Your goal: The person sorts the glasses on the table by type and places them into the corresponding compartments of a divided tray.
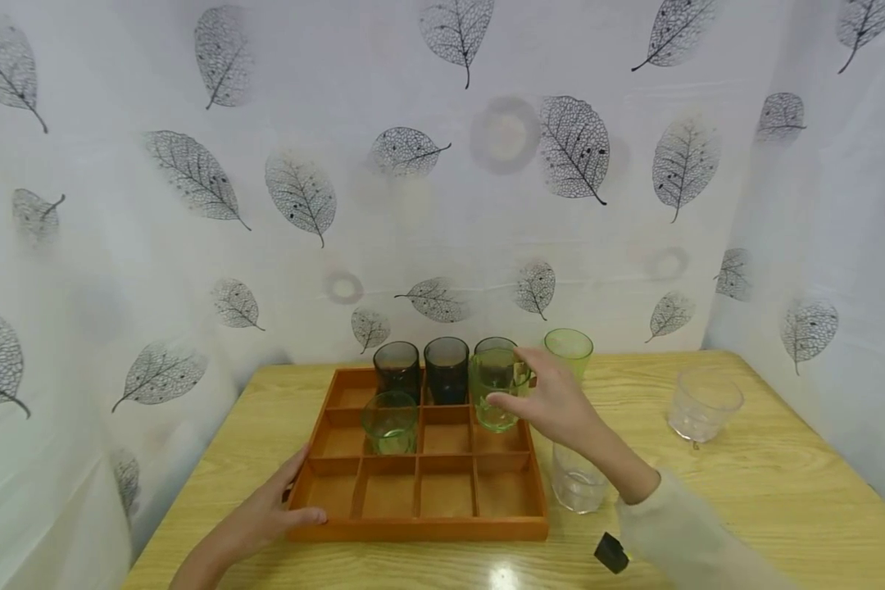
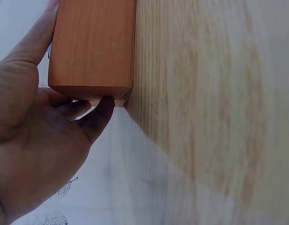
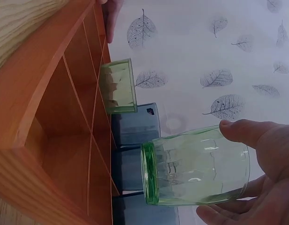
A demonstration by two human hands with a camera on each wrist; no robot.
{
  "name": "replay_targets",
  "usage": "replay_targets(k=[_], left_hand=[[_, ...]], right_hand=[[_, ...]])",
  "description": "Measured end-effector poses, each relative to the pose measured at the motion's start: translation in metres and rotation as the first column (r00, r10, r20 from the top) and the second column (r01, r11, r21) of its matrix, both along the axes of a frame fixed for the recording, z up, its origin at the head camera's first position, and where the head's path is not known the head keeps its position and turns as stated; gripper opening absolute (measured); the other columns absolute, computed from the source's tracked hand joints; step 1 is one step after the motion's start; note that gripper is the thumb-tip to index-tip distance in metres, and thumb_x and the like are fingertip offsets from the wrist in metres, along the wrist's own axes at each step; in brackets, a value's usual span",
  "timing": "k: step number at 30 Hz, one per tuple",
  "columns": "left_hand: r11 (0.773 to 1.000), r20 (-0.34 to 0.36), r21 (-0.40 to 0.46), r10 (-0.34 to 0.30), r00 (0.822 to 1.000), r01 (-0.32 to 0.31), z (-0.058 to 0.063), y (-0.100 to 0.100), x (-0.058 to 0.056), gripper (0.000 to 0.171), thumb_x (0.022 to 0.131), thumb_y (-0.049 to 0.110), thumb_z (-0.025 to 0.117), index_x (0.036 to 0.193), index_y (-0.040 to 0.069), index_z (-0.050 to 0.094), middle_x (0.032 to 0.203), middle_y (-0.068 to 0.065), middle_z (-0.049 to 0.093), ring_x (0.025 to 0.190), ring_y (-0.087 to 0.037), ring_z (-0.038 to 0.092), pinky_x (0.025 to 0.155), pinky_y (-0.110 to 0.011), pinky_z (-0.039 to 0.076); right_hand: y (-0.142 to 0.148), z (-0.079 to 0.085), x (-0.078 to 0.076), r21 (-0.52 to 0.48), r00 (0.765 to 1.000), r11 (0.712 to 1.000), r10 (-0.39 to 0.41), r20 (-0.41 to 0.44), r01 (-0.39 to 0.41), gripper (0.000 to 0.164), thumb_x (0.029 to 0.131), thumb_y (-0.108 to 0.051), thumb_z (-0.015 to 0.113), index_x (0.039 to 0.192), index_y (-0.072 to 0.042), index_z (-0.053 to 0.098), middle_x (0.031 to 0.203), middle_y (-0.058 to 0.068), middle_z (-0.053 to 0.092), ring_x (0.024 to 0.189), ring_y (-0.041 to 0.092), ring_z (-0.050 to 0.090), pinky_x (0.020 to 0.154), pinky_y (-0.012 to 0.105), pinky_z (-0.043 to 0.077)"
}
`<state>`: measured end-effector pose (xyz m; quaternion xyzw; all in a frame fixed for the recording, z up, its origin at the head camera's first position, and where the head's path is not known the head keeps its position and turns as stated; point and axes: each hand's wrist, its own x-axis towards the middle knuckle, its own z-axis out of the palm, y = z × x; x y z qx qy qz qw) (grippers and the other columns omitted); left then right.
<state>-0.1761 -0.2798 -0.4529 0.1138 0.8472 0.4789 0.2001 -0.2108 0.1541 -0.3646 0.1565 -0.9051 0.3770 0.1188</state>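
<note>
- And here's the right hand, fingers and thumb gripping the sides of a pale green, see-through tumbler, its base aimed down at the tray.
- That tumbler is up in the air — over the right-hand end of the middle row, its base clear of the wood in the right wrist view.
- Over to the left hand, and it's holding the near left corner of an orange-brown wooden tray, thumb at the front, fingers round the side wall.
- Twelve compartments in this tray, four across and three deep, and the back row carries three dark grey, see-through tumblers in every slot but the leftmost.
- Middle row, second slot from the left: a green see-through glass, standing upright.
- Out on the pale wooden tabletop, another green glass stands off the tray's back right corner, its lower part hidden by the right hand.
- A clear glass is just beside the tray's right wall, partly behind the forearm — and a second clear glass stands well apart, far right.
- Behind it all, a white curtain printed with dark skeleton leaves.
</note>
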Motion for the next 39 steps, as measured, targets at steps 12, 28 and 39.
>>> replay_targets(k=[12,28,39], left_hand=[[1.0,-0.003,-0.013,0.004,1.0,-0.004,-0.004,0.0,-0.002,0.106,0.099,0.028,0.074,0.163,-0.004,-0.003,0.165,-0.036,-0.004,0.146,-0.064,0.008,0.109,-0.073,0.03],[1.0,0.025,0.006,0.01,1.0,-0.01,0.001,0.0,0.0,0.105,0.1,0.03,0.072,0.164,-0.002,-0.005,0.167,-0.032,-0.007,0.148,-0.061,0.001,0.11,-0.073,0.03],[1.0,0.024,-0.005,0.015,1.0,-0.015,0.001,0.0,0.001,0.104,0.1,0.031,0.072,0.164,-0.001,-0.004,0.167,-0.032,-0.006,0.148,-0.061,0.003,0.11,-0.072,0.031]], right_hand=[[-0.046,-0.012,0.0,-0.039,0.999,0.999,0.006,0.041,-0.004,0.086,0.084,-0.034,0.088,0.148,0.01,0.048,0.148,0.027,0.051,0.136,0.046,0.048,0.112,0.058,0.039],[-0.065,-0.036,-0.006,-0.063,0.997,0.998,0.005,0.076,-0.001,0.087,0.085,-0.034,0.088,0.151,0.005,0.046,0.15,0.022,0.05,0.134,0.043,0.052,0.106,0.057,0.046],[-0.068,-0.049,-0.004,-0.062,0.991,0.996,0.069,0.116,-0.062,0.086,0.087,-0.028,0.086,0.151,0.009,0.043,0.149,0.026,0.048,0.134,0.045,0.05,0.107,0.058,0.045]])
